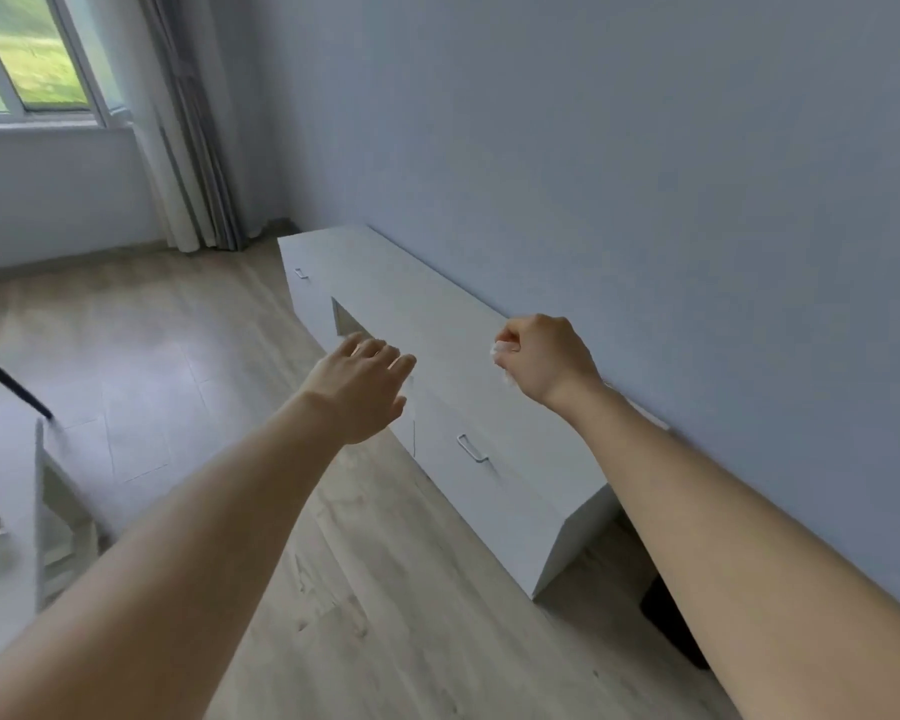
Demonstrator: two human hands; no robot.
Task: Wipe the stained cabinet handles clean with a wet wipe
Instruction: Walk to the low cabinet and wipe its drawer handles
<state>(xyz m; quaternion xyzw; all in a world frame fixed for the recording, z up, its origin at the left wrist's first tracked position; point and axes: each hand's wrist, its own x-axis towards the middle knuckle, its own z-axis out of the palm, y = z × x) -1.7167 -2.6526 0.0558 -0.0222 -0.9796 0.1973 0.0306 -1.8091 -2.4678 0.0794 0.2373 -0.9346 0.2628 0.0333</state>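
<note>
- Head view: a person stands over a long, low white cabinet [437,314] set against a pale blue-grey wall [645,148], both bare forearms stretched out ahead.
- The right hand [544,356] is curled into a fist round a small crumpled white wet wipe [500,349], of which only a scrap shows at the fingertips; it hangs above the cabinet top, apart from any handle. Bunching the wipe this way probably keeps it compact and ready for rubbing.
- The left hand [362,389] is spread, fingers straight and relaxed, holding nothing. It hovers over the cabinet's front edge, palm down, likely reaching towards the front.
- A slim silver metal bar handle [472,448] sits on the near drawer front, below both hands; a second, matching far handle [301,273] shows at the other end. Stains are too small to make out.
- Neither handle is touched, so wiping appears not yet begun.
- Light wood-plank flooring [385,589] runs beside the cabinet; grey curtains [193,148] hang by a window [27,59] at far left.
</note>
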